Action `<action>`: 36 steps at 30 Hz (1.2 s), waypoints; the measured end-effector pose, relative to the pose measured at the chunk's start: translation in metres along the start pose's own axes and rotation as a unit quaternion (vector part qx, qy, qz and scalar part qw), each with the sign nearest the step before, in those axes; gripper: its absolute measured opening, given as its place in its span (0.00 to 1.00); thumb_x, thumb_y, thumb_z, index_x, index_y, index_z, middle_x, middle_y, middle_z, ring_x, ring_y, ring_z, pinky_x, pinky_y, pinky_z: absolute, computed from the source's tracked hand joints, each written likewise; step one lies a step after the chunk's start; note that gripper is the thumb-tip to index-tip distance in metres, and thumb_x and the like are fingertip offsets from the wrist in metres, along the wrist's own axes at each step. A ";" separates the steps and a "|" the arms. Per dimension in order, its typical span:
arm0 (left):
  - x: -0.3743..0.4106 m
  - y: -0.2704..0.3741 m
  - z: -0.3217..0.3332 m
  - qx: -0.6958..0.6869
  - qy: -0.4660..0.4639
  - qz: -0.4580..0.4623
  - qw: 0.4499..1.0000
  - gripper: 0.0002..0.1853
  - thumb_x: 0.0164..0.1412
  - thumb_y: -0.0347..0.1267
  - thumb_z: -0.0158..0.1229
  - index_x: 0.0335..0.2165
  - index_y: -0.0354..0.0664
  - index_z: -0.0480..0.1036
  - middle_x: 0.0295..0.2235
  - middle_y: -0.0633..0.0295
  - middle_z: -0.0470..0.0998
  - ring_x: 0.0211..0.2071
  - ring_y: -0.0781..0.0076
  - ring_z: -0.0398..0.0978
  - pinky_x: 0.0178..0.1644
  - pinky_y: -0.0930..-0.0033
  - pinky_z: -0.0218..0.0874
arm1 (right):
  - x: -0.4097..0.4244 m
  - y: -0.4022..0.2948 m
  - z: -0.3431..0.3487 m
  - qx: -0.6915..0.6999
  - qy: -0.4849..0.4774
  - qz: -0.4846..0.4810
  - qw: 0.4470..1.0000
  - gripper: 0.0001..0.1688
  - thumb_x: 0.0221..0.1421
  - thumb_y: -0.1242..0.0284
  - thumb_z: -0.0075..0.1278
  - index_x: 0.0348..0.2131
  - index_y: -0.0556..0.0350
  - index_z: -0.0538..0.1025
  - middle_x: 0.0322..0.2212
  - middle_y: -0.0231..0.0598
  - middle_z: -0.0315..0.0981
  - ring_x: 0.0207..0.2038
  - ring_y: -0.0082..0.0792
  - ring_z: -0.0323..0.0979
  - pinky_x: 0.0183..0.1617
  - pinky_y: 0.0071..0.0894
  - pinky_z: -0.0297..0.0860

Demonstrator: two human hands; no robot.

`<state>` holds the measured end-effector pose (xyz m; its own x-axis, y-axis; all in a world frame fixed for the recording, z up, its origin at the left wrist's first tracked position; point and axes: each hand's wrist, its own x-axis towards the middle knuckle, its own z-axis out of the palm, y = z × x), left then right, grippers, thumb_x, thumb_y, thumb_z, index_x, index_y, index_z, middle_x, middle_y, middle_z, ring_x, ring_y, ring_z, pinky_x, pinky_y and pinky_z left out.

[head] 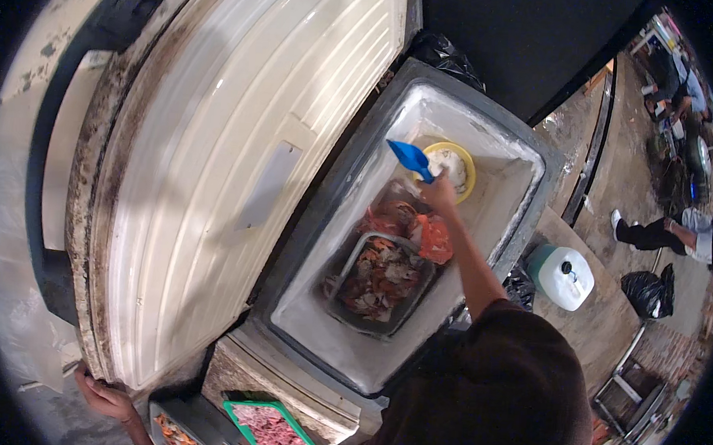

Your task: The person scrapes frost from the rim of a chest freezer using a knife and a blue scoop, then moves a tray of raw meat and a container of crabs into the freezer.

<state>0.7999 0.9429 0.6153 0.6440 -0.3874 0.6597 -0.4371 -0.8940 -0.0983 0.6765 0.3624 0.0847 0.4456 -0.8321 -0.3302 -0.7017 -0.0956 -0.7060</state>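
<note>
My right hand (439, 193) reaches down into a chest freezer (301, 346) and grips a blue plastic scoop (409, 157) by its handle. Beside that hand a yellow round tub (471, 183) contains a white, powdery or granular substance (447, 164). At the lower left, my left hand (104, 398) holds the corner of the raised white freezer lid (214, 173); part of its grip is hidden. Inside the freezer, a dark rectangular basin (335, 300) holds what look like crab or other shellfish pieces (384, 278). A red plastic bag (434, 238) lies against it, below my right forearm.
Near the freezer's front end, a green tray (234, 418) carries pink minced or chopped meat; beside it stands a metal container (201, 417) of orange pieces. A jerrycan (565, 279) and black plastic bag (649, 289) occupy the right side. People (664, 235) are farther off.
</note>
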 end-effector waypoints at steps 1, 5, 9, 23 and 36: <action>-0.003 0.000 -0.002 0.002 0.004 0.008 1.000 0.23 0.65 0.38 0.33 0.40 0.27 0.67 0.36 0.47 0.71 0.38 0.54 0.68 0.43 0.61 0.58 | 0.000 -0.014 -0.025 0.001 -0.043 0.006 0.999 0.38 0.42 0.56 0.58 0.47 0.64 0.66 0.29 0.52 0.74 0.32 0.39 0.75 0.34 0.36 0.69; -0.004 0.000 0.001 -0.004 -0.020 -0.017 1.000 0.23 0.66 0.39 0.32 0.40 0.27 0.67 0.36 0.48 0.71 0.38 0.55 0.69 0.44 0.62 0.58 | 0.023 -0.041 -0.099 -0.095 -0.070 -0.116 0.986 0.34 0.41 0.60 0.58 0.45 0.61 0.70 0.33 0.51 0.74 0.36 0.38 0.74 0.42 0.35 0.68; -0.001 -0.001 0.007 -0.010 -0.005 0.009 1.000 0.23 0.66 0.39 0.32 0.40 0.28 0.67 0.36 0.48 0.71 0.38 0.57 0.69 0.44 0.63 0.58 | 0.056 -0.048 -0.114 -0.083 -0.099 -0.153 0.980 0.21 0.39 0.65 0.56 0.34 0.59 0.77 0.29 0.47 0.75 0.30 0.40 0.74 0.37 0.34 0.69; -0.008 -0.008 0.007 -0.042 0.003 -0.039 0.998 0.26 0.66 0.42 0.31 0.39 0.27 0.66 0.36 0.50 0.70 0.38 0.59 0.68 0.44 0.63 0.58 | 0.065 -0.114 -0.122 -0.222 -0.163 -0.209 0.938 0.28 0.35 0.57 0.59 0.36 0.56 0.78 0.34 0.49 0.75 0.38 0.43 0.74 0.46 0.34 0.68; -0.002 -0.009 0.005 0.000 -0.007 0.012 1.000 0.26 0.65 0.43 0.31 0.38 0.27 0.66 0.35 0.50 0.70 0.37 0.59 0.67 0.43 0.61 0.57 | 0.102 -0.095 -0.037 -0.154 -0.131 -0.166 0.965 0.27 0.32 0.55 0.58 0.30 0.58 0.78 0.33 0.51 0.74 0.38 0.46 0.73 0.46 0.39 0.68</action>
<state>0.8060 0.9510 0.6107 0.6419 -0.4111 0.6473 -0.4516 -0.8849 -0.1142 0.7678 0.2665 0.1419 0.7712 -0.5645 -0.2943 -0.6105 -0.5248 -0.5932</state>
